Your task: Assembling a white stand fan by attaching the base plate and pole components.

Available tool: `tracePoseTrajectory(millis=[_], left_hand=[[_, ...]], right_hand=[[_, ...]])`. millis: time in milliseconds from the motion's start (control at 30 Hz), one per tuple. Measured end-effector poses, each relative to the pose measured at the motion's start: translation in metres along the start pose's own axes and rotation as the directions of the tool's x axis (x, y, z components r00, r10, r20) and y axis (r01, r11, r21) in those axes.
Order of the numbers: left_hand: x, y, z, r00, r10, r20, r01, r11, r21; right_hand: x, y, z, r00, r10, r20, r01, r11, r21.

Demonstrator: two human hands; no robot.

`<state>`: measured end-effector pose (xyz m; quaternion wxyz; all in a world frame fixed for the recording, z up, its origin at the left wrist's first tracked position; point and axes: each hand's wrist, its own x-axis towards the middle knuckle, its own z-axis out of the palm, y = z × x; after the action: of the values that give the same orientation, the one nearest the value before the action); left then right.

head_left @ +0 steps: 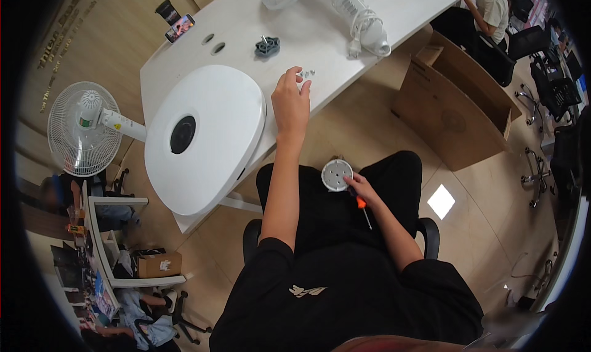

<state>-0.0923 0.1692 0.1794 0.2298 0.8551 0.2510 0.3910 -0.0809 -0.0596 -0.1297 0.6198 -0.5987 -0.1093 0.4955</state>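
Note:
Over the table's near edge stretches my left hand point(291, 102), thumb and fingers apart, its fingertips beside a few small metal screws point(307, 74). I see nothing held in it. Above my lap my right hand point(362, 188) grips a round white disc with holes point(337, 175), thumb on its face. The same hand also has a screwdriver point(361, 202) with an orange and dark handle, its shaft pointing back toward me. A grey lobed knob with a metal bolt point(267, 46) lies beyond my left hand. To that hand's left rests a large white round fan base point(212, 115) with a dark centre.
White fan parts with a bundled cord point(363, 25) lie at the table's far right. A phone point(180, 28) is propped at the far left edge. A standing fan point(86, 129) is left of the table, an open cardboard box point(452, 102) right. Other people sit nearby.

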Motion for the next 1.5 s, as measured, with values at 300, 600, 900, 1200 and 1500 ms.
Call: tracePoseTrajectory(millis=[300,600,900,1200,1500], left_hand=[[-0.212,-0.053,0.045,0.965,-0.035,0.259,0.083,0.981,-0.175],[-0.256,-0.083,0.082,0.918,-0.012,0.397,0.012,1.0,0.002],[-0.249,-0.081,0.082,0.903,-0.053,0.427,0.045,0.999,0.028],[-0.242,-0.083,0.082,0.877,-0.05,0.478,0.038,0.999,0.035],[-0.238,-0.083,0.077,0.877,0.013,0.48,-0.064,0.994,0.09]], right_hand=[[-0.005,-0.006,0.004,0.999,-0.038,0.015,0.037,0.999,0.038],[-0.001,-0.003,0.004,0.999,-0.052,-0.015,0.052,0.999,-0.016],[-0.005,-0.008,0.003,0.999,0.033,-0.023,-0.034,0.998,-0.045],[-0.003,-0.006,0.002,0.999,0.037,-0.015,-0.038,0.998,-0.057],[-0.001,0.001,0.001,0.999,-0.036,0.032,0.037,0.998,-0.042]])
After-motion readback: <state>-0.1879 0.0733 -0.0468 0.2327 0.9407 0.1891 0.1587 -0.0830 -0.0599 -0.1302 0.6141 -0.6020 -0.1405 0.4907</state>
